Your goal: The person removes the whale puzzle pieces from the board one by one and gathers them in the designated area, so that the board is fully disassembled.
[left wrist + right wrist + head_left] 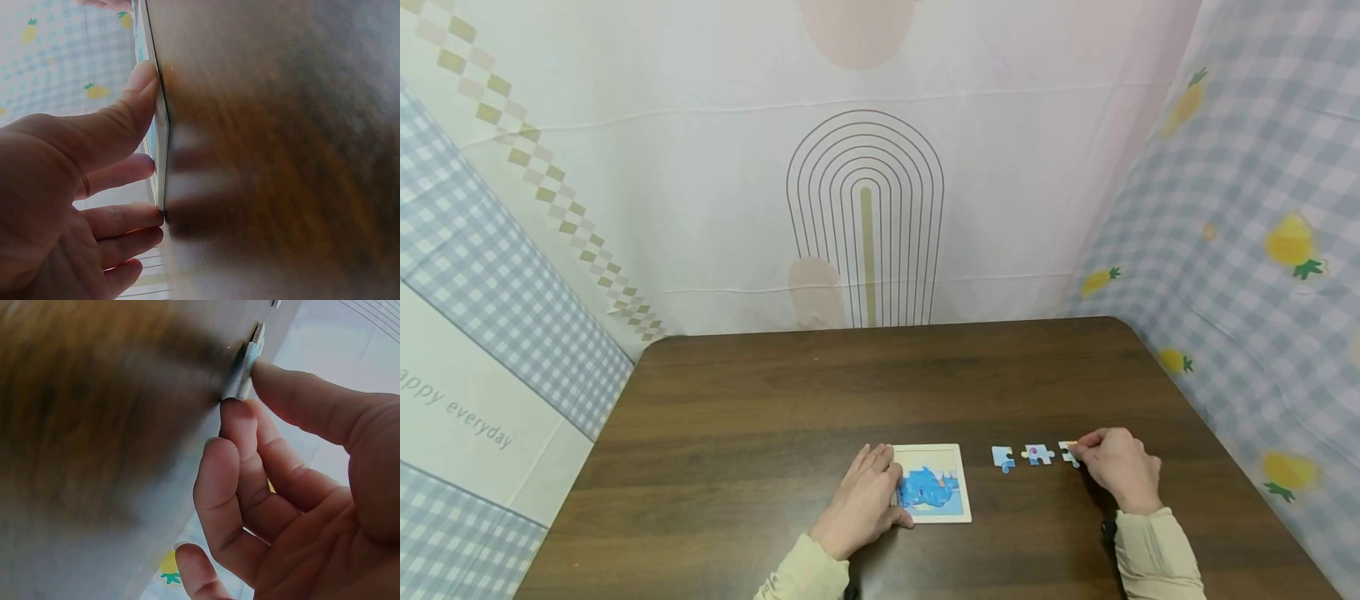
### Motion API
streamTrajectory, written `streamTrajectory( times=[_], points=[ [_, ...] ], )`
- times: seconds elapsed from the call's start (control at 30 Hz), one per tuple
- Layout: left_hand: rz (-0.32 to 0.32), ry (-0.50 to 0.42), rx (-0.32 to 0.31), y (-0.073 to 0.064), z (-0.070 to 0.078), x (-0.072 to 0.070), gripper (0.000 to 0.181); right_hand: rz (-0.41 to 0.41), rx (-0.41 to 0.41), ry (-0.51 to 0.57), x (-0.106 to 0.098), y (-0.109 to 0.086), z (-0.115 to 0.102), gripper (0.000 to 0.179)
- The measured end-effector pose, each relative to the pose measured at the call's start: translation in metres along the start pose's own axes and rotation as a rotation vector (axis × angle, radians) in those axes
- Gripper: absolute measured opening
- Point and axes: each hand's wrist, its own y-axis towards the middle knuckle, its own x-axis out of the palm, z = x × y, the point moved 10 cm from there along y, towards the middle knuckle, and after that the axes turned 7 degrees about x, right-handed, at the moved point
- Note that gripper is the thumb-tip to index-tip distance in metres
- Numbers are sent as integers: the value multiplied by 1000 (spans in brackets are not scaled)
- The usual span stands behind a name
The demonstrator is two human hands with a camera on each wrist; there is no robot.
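Observation:
A square jigsaw tray [943, 519] with a pale rim lies flat on the table, showing a partly visible blue animal picture [928, 487]. My left hand [863, 497] rests on the tray's left side, with the thumb near its lower left corner. In the left wrist view, the thumb [142, 78] and fingertips touch the tray's edge. Farther right, my right hand [1122, 471] pinches a jigsaw piece [1066, 450] between thumb and fingers. Seen edge-on in the right wrist view, that piece [240, 372] is tilted; whether it touches the table I cannot tell.
Between the tray and my right hand lie two loose jigsaw pieces, a light blue one [1002, 457] and one with a pink swirl [1037, 454]. The brown wooden table [737, 417] ends at a patterned curtain [715, 208] behind and at both sides.

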Motion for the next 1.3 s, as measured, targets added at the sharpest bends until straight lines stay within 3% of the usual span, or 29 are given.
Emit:
streamTrajectory(
  times=[0.63,1.03,1.3],
  points=[
    [4,-9,-1,0,-1,-1,44,-27,-7,19,3,1,-4,16],
    [-9,-6,-8,0,-1,1,44,203,-78,97,-8,-9,-11,18],
    [1,-11,2,-1,-1,1,44,248,-117,127,-6,-18,-26,18]
  ],
)
